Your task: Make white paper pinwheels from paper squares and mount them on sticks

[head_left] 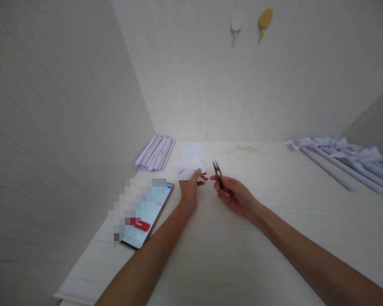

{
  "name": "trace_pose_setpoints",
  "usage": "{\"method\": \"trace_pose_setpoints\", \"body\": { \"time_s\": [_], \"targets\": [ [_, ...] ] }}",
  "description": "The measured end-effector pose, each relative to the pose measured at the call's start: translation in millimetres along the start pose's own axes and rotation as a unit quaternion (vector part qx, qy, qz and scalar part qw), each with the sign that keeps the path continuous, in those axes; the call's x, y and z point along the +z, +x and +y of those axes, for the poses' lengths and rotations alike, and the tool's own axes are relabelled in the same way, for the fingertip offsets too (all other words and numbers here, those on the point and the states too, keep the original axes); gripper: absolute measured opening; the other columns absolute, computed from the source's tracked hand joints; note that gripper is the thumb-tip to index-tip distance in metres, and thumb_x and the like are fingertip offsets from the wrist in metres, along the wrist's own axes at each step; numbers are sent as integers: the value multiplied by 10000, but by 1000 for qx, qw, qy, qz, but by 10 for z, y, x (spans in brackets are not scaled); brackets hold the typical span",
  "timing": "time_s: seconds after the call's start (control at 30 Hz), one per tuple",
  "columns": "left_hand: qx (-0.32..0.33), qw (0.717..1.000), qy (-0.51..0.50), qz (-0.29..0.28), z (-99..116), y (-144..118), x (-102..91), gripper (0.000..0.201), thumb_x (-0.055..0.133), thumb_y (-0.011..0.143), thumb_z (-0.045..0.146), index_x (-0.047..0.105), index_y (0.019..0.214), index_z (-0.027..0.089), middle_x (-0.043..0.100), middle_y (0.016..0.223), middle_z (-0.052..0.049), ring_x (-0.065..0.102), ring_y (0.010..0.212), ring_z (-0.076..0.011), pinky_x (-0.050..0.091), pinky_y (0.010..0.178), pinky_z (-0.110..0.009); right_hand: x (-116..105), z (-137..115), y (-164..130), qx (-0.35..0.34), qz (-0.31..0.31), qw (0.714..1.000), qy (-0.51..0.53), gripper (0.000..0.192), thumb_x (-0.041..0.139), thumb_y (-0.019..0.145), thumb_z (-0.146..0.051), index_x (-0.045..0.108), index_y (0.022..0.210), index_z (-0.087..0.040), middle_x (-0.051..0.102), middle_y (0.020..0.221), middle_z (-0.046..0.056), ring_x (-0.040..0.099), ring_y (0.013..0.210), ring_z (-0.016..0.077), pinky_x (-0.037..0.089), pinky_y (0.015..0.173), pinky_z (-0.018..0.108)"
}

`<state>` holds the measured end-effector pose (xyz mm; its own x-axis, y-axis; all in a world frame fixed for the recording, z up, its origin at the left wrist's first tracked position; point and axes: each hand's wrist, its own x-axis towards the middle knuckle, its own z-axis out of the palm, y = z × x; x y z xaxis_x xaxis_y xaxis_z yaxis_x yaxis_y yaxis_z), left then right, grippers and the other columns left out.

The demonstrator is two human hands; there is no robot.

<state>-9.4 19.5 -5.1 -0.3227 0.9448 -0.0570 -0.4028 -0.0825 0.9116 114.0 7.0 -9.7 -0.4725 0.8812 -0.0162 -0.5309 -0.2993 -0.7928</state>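
Observation:
My left hand point(191, 189) is closed on a piece of white paper point(190, 165), pinched between thumb and fingers. The paper looks folded or cut, with a pointed upper edge. In my right hand point(234, 193) is a pair of thread snips point(218, 172), blades pointing up and away and slightly apart. The snips are a little to the right of the paper and not touching it. Behind the held paper, a flat white sheet point(193, 151) lies on the table.
A bundle of rolled paper tubes point(156, 154) lies at the back left. A lit phone point(150, 216) rests left of my left forearm. More paper rolls with pointed paper ends point(347, 163) lie at the right. Two hooks, white point(237, 21) and yellow point(266, 18), are on the back wall.

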Motion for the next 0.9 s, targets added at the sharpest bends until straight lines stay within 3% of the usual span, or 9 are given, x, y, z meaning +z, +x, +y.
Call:
{"method": "trace_pose_setpoints", "body": {
  "time_s": [0.3, 0.7, 0.9],
  "targets": [
    [-6, 1000, 0, 4, 16, -10, 15, 111, 601, 583, 233, 547, 623, 145, 589, 578, 15, 555, 524, -98, 372, 461, -197, 57, 21, -18, -30, 40, 995, -82, 179, 613, 660, -292, 614, 739, -131, 510, 534, -25, 298, 371, 18, 128, 366, 203],
    [-11, 998, 15, -63, -10, -53, 26, 151, 646, 549, 231, 557, 654, 169, 572, 651, 21, 545, 589, -100, 390, 438, -179, 25, 7, 26, -79, 125, 988, -51, 190, 629, 618, -295, 573, 728, -150, 465, 492, -56, 324, 372, 27, 204, 361, 185],
    [-16, 993, 68, -99, -51, -87, 41, 163, 668, 524, 231, 594, 653, 164, 612, 671, -15, 560, 607, -123, 412, 432, -184, 14, 60, 43, -94, 143, 977, -125, 196, 648, 599, -296, 508, 639, -165, 363, 425, -91, 256, 345, 25, 144, 341, 191]
  ]
}}
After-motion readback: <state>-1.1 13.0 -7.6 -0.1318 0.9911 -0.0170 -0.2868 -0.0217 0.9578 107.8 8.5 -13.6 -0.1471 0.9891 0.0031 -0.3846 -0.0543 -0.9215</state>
